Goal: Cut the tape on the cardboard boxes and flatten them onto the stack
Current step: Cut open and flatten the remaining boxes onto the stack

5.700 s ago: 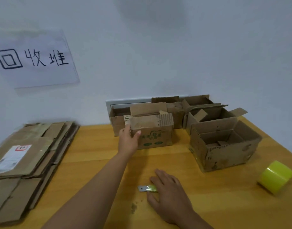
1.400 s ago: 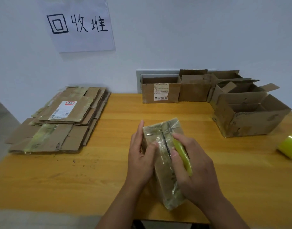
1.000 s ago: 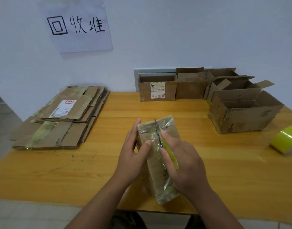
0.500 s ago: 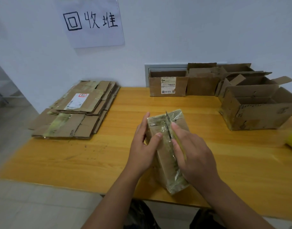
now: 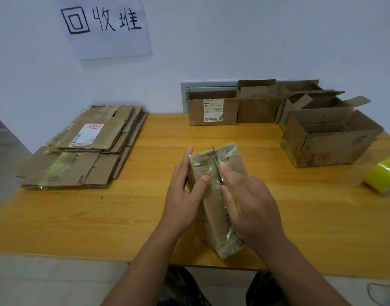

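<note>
Stack (image 5: 83, 149) of flattened cardboard is lying at the table's (image 5: 132, 213) left end, well apart from the work. Left hand (image 5: 185, 195) is gripping the taped box (image 5: 214, 208) at the near edge, thumb pressing its top face. Right hand (image 5: 251, 206) is curling round the cutter (image 5: 218, 171); the blade is now reaching the far end of the tape seam, having advanced along it over the last second. Judgement: this seam is nearly slit; flattening comes next. Open boxes (image 5: 326, 138) are waiting at right, beside the tape roll (image 5: 382, 174).

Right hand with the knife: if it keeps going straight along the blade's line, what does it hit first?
Past the taped box edge, bare table, then probably the labelled box by the wall. Depth is unclear, so the right hand line is approximate.
</note>
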Demonstrator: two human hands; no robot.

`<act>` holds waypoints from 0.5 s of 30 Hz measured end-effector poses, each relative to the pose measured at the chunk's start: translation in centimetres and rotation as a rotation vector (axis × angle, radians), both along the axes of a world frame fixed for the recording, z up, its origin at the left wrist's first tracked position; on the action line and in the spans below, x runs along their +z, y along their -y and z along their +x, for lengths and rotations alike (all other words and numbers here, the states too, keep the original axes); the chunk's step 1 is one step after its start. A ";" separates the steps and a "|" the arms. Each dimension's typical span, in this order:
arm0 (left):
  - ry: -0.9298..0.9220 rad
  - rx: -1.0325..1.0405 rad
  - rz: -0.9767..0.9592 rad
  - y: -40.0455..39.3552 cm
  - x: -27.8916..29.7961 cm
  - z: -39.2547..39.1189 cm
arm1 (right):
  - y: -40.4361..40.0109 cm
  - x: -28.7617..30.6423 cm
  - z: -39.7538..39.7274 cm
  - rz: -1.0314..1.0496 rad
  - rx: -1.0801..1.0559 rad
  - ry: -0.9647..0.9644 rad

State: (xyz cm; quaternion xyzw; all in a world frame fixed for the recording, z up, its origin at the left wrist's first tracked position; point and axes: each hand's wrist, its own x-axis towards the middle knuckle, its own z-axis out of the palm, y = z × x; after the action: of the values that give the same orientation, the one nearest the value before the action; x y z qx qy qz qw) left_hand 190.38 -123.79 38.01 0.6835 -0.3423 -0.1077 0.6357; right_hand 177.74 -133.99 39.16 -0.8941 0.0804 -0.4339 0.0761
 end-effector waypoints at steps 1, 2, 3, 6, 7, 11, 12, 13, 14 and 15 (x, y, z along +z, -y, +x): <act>-0.009 0.000 -0.002 0.0 0.0 0.1 | 0.0 0.0 0.0 0.003 0.004 -0.003; -0.021 0.000 -0.006 0.1 -0.1 0.2 | 0.0 0.1 0.1 0.008 0.007 -0.006; -0.032 0.003 -0.009 0.1 -0.2 0.3 | 0.0 0.2 0.1 0.013 0.010 -0.010; -0.038 0.024 -0.005 0.1 -0.3 0.7 | 0.0 0.5 0.4 0.016 0.020 -0.032; -0.043 0.031 -0.004 0.1 -0.3 0.8 | 0.0 0.5 0.4 0.021 0.025 -0.037; -0.077 0.040 -0.018 0.3 -0.2 0.8 | 0.0 0.8 0.6 0.062 0.045 -0.017; -0.083 0.036 -0.018 0.3 -0.2 0.8 | 0.1 0.8 0.6 0.070 0.049 -0.017; -0.086 0.025 -0.013 0.3 -0.1 0.8 | 0.1 0.9 0.6 0.080 0.054 -0.022; -0.088 0.006 0.000 0.2 -0.1 0.8 | 0.1 0.9 0.6 0.097 0.063 -0.029; -0.086 -0.025 0.017 0.1 -0.1 0.8 | 0.2 0.9 0.6 0.122 0.072 -0.035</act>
State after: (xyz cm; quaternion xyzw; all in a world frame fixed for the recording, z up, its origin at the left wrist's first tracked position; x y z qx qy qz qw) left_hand 191.23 -123.92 37.92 0.6793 -0.3222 -0.1479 0.6425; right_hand 178.36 -134.16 40.08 -0.8975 0.0759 -0.4098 0.1445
